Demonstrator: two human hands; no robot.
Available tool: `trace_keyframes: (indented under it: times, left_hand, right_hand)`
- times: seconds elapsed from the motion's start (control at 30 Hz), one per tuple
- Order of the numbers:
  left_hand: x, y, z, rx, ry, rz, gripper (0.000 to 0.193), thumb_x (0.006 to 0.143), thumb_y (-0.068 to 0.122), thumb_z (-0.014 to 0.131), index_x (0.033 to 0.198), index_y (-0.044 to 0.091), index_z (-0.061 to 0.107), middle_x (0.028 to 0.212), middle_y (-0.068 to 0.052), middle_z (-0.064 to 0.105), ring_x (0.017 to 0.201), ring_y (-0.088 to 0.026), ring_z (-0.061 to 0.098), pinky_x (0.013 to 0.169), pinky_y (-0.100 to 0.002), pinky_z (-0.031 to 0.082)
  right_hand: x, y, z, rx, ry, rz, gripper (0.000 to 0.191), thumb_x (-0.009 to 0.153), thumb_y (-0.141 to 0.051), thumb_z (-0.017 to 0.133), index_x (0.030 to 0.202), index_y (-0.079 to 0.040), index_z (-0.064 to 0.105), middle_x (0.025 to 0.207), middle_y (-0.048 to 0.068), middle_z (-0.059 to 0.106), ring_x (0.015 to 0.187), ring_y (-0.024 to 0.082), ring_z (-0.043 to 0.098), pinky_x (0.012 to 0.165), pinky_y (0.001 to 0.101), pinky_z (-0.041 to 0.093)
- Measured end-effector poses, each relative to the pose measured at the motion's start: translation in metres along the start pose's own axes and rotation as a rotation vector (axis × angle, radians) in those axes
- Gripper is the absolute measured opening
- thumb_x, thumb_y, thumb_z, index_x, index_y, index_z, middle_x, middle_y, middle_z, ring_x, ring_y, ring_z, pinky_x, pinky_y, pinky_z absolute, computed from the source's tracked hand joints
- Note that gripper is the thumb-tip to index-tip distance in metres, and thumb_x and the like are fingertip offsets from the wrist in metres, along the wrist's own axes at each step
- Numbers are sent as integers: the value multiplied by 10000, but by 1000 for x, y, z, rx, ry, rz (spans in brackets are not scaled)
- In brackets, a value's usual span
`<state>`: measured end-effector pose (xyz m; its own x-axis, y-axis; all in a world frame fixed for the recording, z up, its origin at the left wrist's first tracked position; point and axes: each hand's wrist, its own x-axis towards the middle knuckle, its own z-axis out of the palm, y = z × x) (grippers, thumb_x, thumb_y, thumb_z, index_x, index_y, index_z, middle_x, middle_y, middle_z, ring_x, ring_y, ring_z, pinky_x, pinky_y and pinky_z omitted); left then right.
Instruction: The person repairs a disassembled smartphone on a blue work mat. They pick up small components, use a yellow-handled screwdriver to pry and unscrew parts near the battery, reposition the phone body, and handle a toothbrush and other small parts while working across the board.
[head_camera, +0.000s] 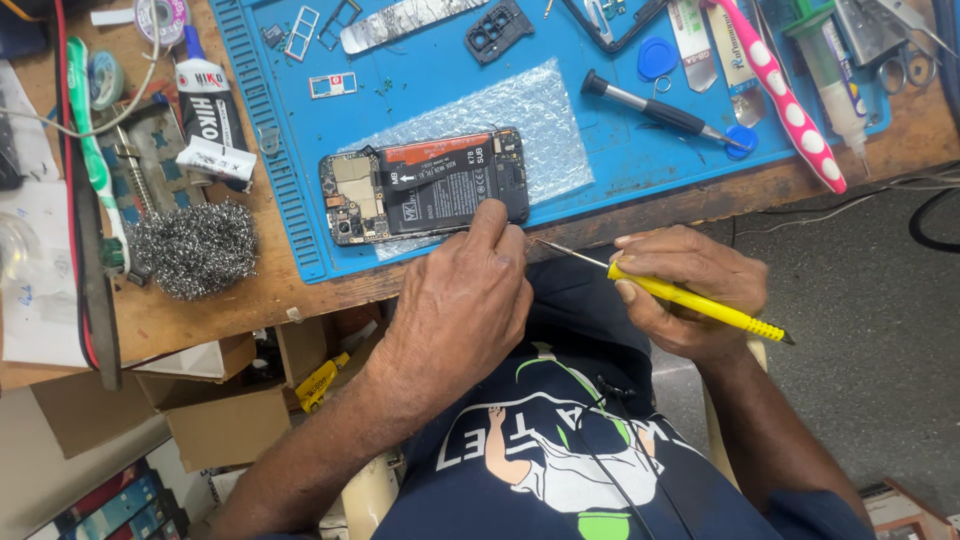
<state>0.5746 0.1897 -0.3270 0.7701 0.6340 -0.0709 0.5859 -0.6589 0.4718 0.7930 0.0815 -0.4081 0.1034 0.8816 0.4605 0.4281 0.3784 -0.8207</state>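
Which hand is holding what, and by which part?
Right hand grips the yellow screwdriver around the front of its handle, shaft pointing left. Left hand holds nothing; its fingertips press the opened phone at its near edge.

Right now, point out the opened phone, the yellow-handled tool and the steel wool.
opened phone (425, 186), head view, on its black battery.
yellow-handled tool (700, 303), head view, on the yellow handle in the right hand (685, 285).
steel wool (195, 247), head view, on the middle of the grey tangle.
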Motion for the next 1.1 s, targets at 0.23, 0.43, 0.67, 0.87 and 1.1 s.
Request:
trace_keyframes:
  times: [0.23,0.43,0.67,0.87,1.1]
  left_hand:
    - [-1,-1,-2,11,-3,10,140,854,38,665,808,-33,553,958,-155,478,680,-210,666,478,-378,569]
    - [-1,-3,0,5,5,11,145,860,34,666,795,-30,553,935,-143,476,633,-182,646,449,-356,558]
    - [-3,-4,1,-4,11,22,137,852,20,664,795,-24,547,935,-146,473,642,-186,640,463,-352,560]
    - [-2,-5,2,-6,12,29,137,858,17,660,797,-26,545,932,-142,469,633,-177,630,450,-349,551]
    - [-3,-7,3,-13,8,28,134,857,17,657,793,-25,547,929,-138,465,631,-169,624,446,-341,549]
  right_hand:
    - [-1,1,1,-63,-2,-14,204,856,30,789,1031,-26,700,999,118,731,1000,265,768,859,339,646]
    - [-4,3,3,-31,35,8,179,873,44,783,1019,-14,698,1000,121,732,950,254,770,884,352,649]
    - [-5,2,3,-38,34,31,167,856,49,776,999,5,703,984,125,733,940,267,766,866,349,641]
    - [-6,3,4,-20,47,24,166,867,48,781,1004,3,699,986,124,732,936,263,769,876,355,643]
    - [-7,5,4,-2,52,27,164,881,30,774,1020,2,693,991,128,731,943,267,769,859,351,642]
